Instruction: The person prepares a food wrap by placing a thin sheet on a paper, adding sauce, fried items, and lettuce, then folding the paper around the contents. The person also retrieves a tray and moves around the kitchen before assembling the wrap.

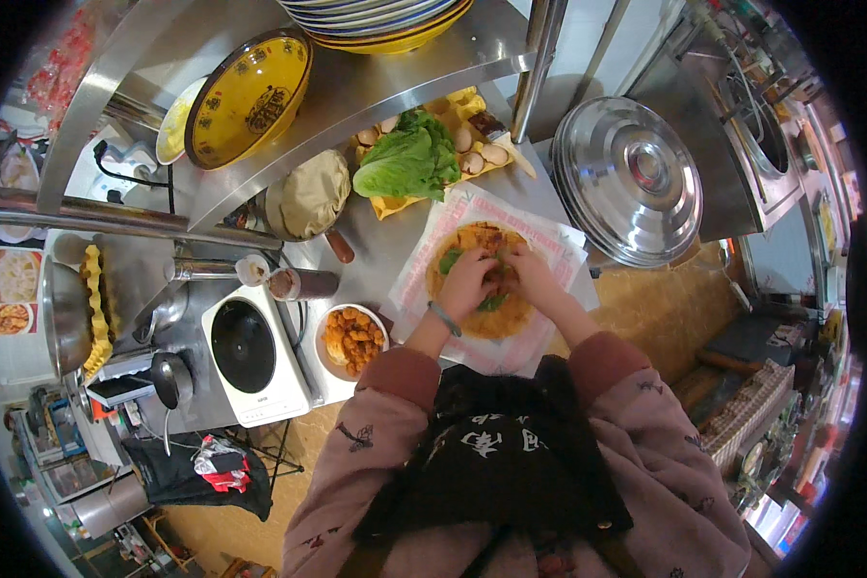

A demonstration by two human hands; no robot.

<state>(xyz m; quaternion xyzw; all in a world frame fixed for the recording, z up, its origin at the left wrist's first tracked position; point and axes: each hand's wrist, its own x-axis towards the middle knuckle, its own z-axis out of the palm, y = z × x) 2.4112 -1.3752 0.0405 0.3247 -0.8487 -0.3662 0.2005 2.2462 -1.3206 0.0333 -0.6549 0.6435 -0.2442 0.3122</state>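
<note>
A round golden flatbread (496, 326) lies on printed white paper (424, 279) on the steel counter in front of me. Pieces of green lettuce (492, 303) show on the flatbread, under and between my fingers. My left hand (465, 285), with a band on its wrist, has its fingers bent in over the lettuce. From the other side my right hand (536, 279) meets it, fingers also curled onto the lettuce; the fingertips are partly hidden. A reddish-brown filling or sauce (477, 234) shows at the flatbread's far edge.
Behind the paper, a lettuce head (409, 159) rests on an egg tray (387, 204) with eggs. A bowl of fried chunks (353, 342) and a white induction cooker (256, 361) stand left. Stacked steel lids (629, 181) sit right. A shelf (376, 106) with yellow bowls (250, 99) overhangs.
</note>
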